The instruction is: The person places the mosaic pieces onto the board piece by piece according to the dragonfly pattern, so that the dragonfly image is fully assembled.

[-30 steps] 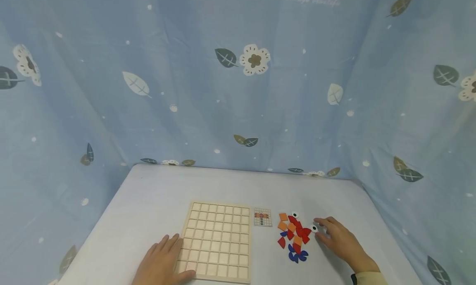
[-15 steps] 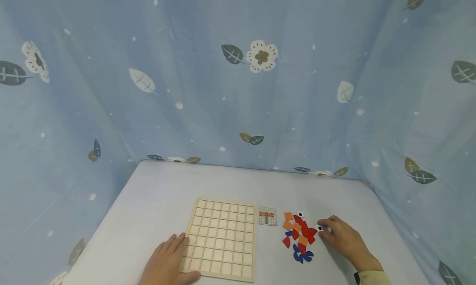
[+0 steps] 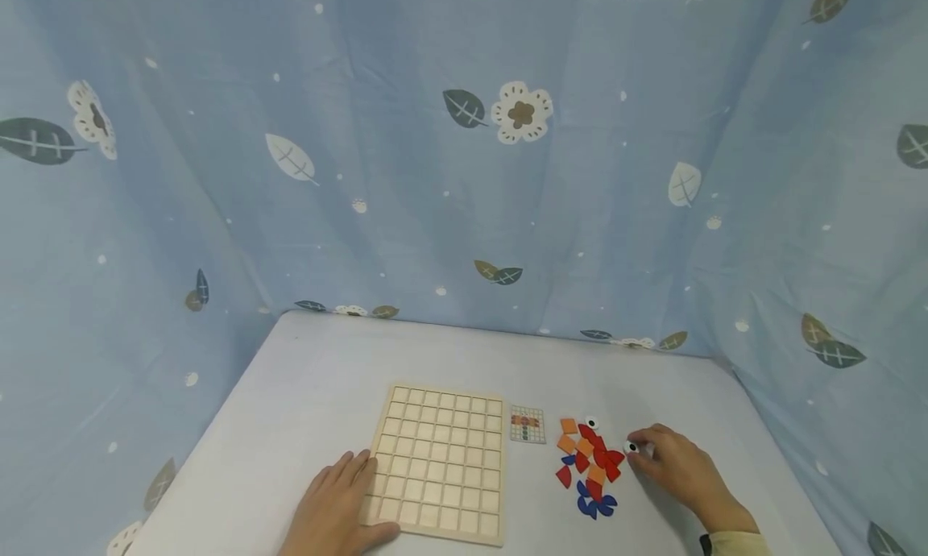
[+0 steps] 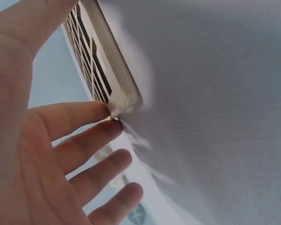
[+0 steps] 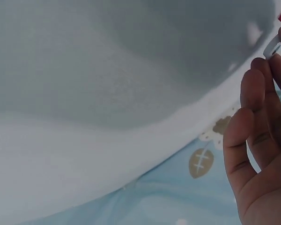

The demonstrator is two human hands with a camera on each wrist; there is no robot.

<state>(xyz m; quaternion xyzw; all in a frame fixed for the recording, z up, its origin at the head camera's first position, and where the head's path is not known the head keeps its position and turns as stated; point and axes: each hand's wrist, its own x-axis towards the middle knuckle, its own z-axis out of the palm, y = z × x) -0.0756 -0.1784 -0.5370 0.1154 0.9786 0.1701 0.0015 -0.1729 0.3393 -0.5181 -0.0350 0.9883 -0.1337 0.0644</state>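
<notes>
My right hand pinches a white round eye piece with a black dot between thumb and fingertips, at the right of a scatter of small pieces. In the right wrist view this eye piece is seen edge-on between the fingertips. My left hand rests against the near left corner of a pale wooden grid board, thumb along its near edge and fingers at its left side. The left wrist view shows those fingers extended, with fingertips touching the board's edge.
Red quarter-round pieces, orange squares, blue rounded pieces and a second eye piece lie in a loose cluster. A small pattern card sits between board and cluster. A patterned blue curtain surrounds the white table.
My right fingertips have closed on the eye piece, which now sits between them. The left hand stays at the board's corner. The whole head view has shifted slightly.
</notes>
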